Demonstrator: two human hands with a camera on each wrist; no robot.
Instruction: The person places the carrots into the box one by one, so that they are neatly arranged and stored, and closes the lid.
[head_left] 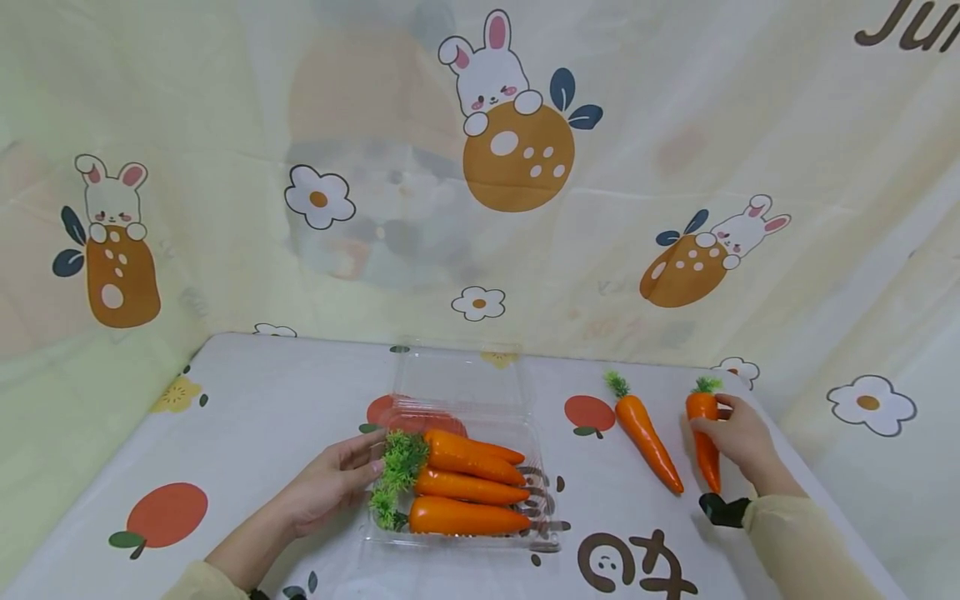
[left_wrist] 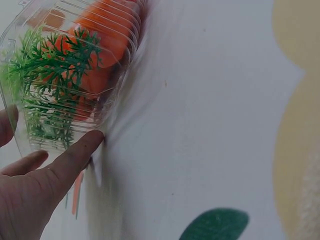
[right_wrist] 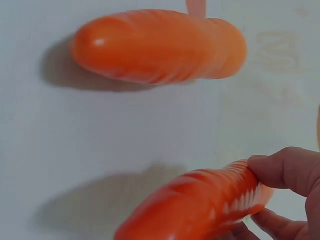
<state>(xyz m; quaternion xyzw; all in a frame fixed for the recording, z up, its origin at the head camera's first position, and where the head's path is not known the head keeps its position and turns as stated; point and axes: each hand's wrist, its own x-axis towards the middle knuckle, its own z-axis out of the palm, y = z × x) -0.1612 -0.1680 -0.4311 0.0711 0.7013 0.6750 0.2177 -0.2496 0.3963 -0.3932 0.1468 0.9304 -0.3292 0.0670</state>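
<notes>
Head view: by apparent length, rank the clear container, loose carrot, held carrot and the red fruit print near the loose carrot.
1. Clear container
2. Loose carrot, held carrot: too alike to rank
3. Red fruit print

Diffuse light fills the bright head view, leaving glints on carrots (head_left: 468, 516) inside the box (head_left: 442, 542); both wrist views are dimmer and greyer. Soft shadows edge the box on the cloth (left_wrist: 200, 125) and spread beside the two carrots (right_wrist: 160, 47) right of it.
</notes>
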